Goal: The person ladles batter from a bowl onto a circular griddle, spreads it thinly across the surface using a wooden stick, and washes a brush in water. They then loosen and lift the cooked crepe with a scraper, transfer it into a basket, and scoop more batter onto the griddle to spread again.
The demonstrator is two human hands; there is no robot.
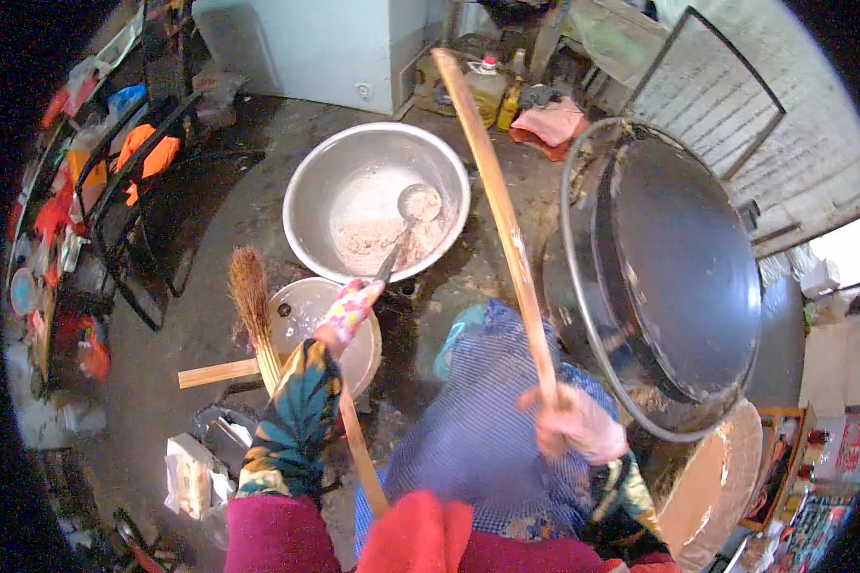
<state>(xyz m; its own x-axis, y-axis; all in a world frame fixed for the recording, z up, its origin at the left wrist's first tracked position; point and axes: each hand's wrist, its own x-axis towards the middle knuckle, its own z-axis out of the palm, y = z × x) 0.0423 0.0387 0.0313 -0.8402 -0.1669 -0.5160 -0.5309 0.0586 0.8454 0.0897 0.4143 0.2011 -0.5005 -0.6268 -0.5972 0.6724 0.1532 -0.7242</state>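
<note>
My left hand [347,315], in a floral-patterned glove, grips the handle of a metal ladle [394,258]. The ladle's bowl holds pale pinkish-brown batter and rests inside a wide metal basin [315,229], whose bottom is smeared with the same batter. In my right hand [580,424] is the lower end of a long wooden strip [498,208], its far end raised beyond the basin. Some wet batter sticks to the strip's edge. To the right of that hand is a large round black griddle [688,272] with a metal rim.
A pale bucket [362,358] stands below my left hand, near a straw brush [249,294] and another wooden strip [362,451]. A tub of brown batter [702,494] sits at lower right. Oil bottles [487,89] and a pink cloth [548,125] lie beyond.
</note>
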